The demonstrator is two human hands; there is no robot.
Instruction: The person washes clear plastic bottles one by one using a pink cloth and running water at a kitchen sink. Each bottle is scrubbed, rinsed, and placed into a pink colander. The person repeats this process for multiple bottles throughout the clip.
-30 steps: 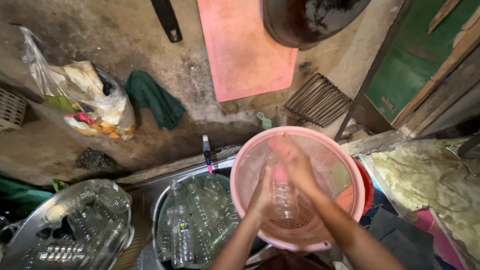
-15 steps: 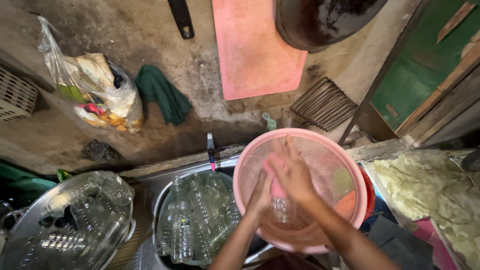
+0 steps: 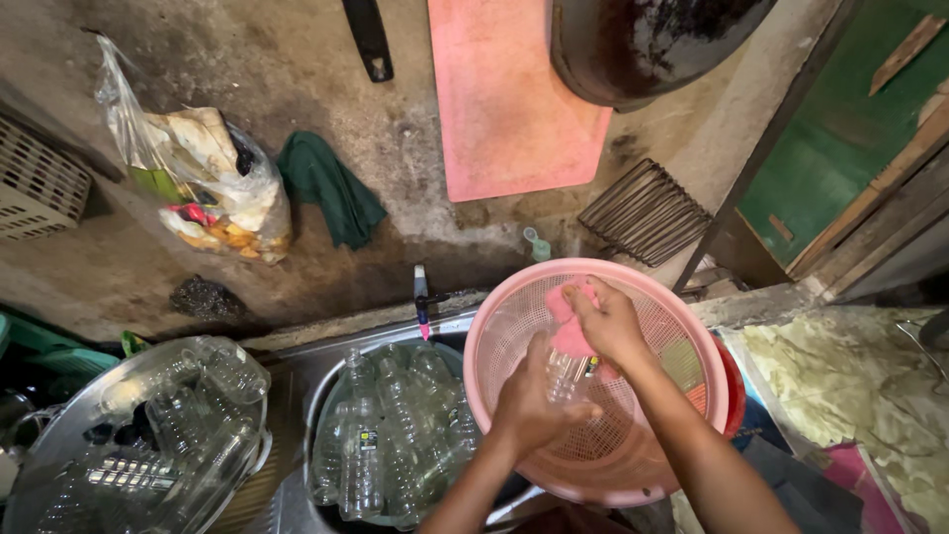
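Observation:
My left hand (image 3: 529,405) grips a clear plastic bottle (image 3: 565,374) over a pink perforated basket (image 3: 504,326). My right hand (image 3: 605,321) presses a pink sponge or cloth (image 3: 568,321) against the upper part of the bottle. Both hands are inside the rim of the basket. The lower part of the bottle is hidden by my left hand.
A metal basin (image 3: 321,391) left of the basket holds several clear bottles in water. A second silver basin (image 3: 59,445) with more bottles sits at the far left. A tap (image 3: 422,297), a plastic bag (image 3: 208,198), a green cloth (image 3: 331,188), a wire rack (image 3: 643,213) and a pink board (image 3: 509,99) lie by the wall.
My right hand has moved up the bottle with the pink sponge, towards the far rim of the basket. The camera view has shifted slightly.

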